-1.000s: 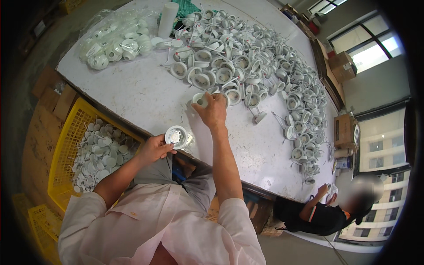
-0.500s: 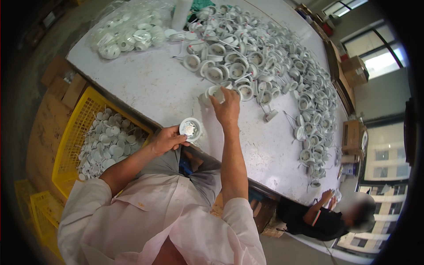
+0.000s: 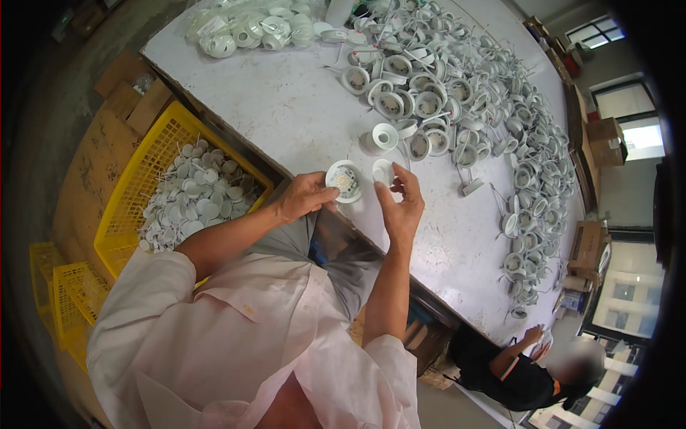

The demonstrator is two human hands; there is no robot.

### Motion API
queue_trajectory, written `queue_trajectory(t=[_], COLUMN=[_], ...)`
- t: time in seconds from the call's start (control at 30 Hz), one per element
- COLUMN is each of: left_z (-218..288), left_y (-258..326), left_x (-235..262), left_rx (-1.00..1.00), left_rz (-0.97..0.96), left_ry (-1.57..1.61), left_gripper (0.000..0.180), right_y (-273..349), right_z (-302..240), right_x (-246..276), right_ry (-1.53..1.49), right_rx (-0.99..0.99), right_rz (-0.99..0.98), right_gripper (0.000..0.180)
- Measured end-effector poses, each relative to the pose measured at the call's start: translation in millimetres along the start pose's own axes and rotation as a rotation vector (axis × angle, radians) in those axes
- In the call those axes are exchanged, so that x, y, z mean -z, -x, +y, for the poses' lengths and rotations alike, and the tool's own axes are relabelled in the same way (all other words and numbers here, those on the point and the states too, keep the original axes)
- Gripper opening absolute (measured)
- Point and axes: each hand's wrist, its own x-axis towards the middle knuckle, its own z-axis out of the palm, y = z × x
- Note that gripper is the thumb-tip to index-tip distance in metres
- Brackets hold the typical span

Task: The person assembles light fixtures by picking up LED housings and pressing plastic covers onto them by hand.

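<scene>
Looking down, head view: showing both bare hands above near edge of white table (image 3: 286, 107), close to each other, not touching.
Left hand (image 3: 304, 196): pinching rim of one round white housing (image 3: 344, 181) between thumb and fingers, with open face toward camera and small yellowish dots inside; cannot tell how rear fingers are bent, being partly hidden.
Right hand (image 3: 402, 204): pinching one small white cup (image 3: 383, 172) between thumb and forefinger, just right of housing, with other fingers loosely bent.
Right hand, just changed: brought back from front of pile toward left hand; seemingly past fetching, with one piece now in each hand, pieces being apart.
Loose cup (image 3: 384, 136): counting one, resting on table between right hand and pile.
Pile of white housings (image 3: 429, 104): spreading far along table, too overlapped for exact count.
Clear bag (image 3: 214, 27): counting one, at far left of table, with many white cups (image 3: 241, 36) inside, not countable.
Yellow basket (image 3: 128, 182): counting one large, beside table at left, holding white discs (image 3: 207, 186), too many for count.
Co-worker (image 3: 525, 368): counting one, at far right; cannot tell finger state.
</scene>
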Motion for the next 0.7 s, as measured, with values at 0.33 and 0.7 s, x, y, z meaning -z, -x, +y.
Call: queue_trajectory(t=[0.33, 0.7], left_z=[4, 9], left_y=[5, 11], left_x=[-24, -28], left_rx=[-0.110, -0.098], left_rz=[-0.032, 0.011], left_ry=[-0.103, -0.201], left_gripper=[0.040, 0.038], right_y=[34, 54], right_z=[-30, -4], right_x=[-5, -5], right_ry=[0.200, -0.296], right_rx=[0.235, -0.232], right_rz=[-0.103, -0.063], right_gripper=[0.060, 0.047])
